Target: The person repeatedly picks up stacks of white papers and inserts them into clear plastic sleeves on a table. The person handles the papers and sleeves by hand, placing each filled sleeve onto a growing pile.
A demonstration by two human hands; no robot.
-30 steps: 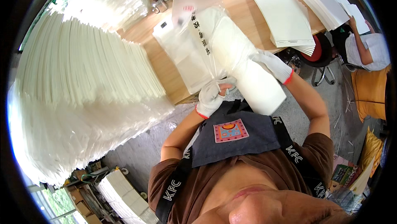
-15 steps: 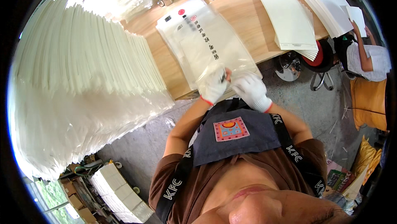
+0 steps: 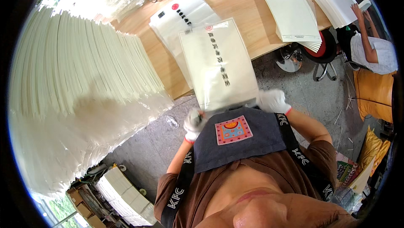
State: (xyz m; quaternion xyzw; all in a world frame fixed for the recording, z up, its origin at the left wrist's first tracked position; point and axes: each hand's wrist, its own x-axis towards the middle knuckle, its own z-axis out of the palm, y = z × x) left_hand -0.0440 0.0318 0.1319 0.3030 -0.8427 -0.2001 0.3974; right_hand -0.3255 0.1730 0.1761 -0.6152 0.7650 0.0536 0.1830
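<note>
Both gloved, left hand (image 3: 194, 120) and right hand (image 3: 273, 101) closed on near corners of filled clear bag (image 3: 219, 66) overhanging worktop (image 3: 252, 13) near edge; probably light, floppy, slippery, best gripped at corners.

Before us on the wooden table (image 3: 248, 7) a filled bag (image 3: 219, 64) lies atop flat bags (image 3: 179, 15), a tall sheet stack (image 3: 75, 72) to our left, a paper pile (image 3: 290, 15) to our right.
</note>
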